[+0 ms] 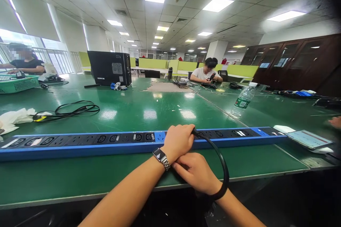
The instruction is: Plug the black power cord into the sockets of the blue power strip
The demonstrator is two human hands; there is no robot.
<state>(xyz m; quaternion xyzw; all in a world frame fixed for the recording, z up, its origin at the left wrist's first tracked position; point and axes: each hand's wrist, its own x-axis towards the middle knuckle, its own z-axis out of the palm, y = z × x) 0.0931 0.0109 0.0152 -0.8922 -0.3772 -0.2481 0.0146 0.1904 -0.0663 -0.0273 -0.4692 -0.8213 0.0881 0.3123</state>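
Note:
A long blue power strip (80,149) with black socket panels runs across the near side of the green table. My left hand (178,142), a metal-banded watch on its wrist, is closed around the end of a thick black power cord (223,163) over the strip's middle. The plug end is hidden under my fingers. From there the cord arcs right and down, passing over my right wrist. Just below my left wrist, my right hand (198,173) is curled by the table's front edge; whatever its fingers hold is out of sight.
A water bottle (242,101) and a tablet (309,139) are on the right. Left are a coiled black cable (71,111), a green basket (20,84) and a black computer case (109,69). Two people sit across the table; another person's hand (336,122) shows at the right edge.

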